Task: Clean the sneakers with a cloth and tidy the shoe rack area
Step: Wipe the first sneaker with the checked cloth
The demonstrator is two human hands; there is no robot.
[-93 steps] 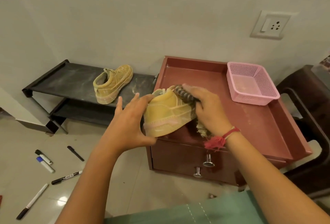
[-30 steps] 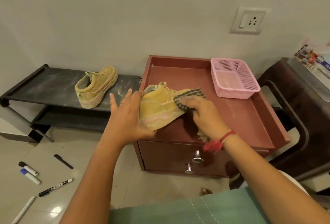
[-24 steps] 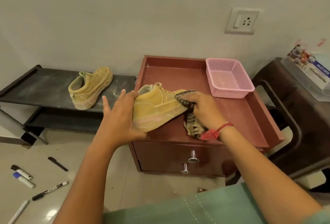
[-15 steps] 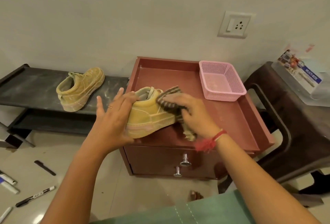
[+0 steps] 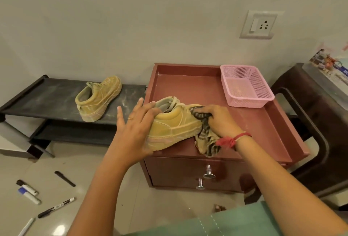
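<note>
A dusty yellow sneaker (image 5: 174,125) lies on its side at the front left corner of the reddish-brown cabinet top (image 5: 250,128), heel toward me. My left hand (image 5: 134,132) grips its heel and sole. My right hand (image 5: 219,120) grips a striped cloth (image 5: 206,139) bunched against the sneaker's toe end, with the cloth's tail draped on the cabinet top. The second yellow sneaker (image 5: 98,98) stands alone on the top shelf of the black shoe rack (image 5: 47,98) to the left.
A pink mesh basket (image 5: 244,87) sits at the cabinet's back right. Several markers (image 5: 56,207) and a black cap (image 5: 65,178) lie scattered on the tiled floor at the left. A dark chair (image 5: 320,122) stands to the right, and two drawer knobs (image 5: 205,178) face me.
My right hand has rubbed the cloth back and forth over the sneaker and now sits at its toe end. My left hand has kept hold of the heel.
</note>
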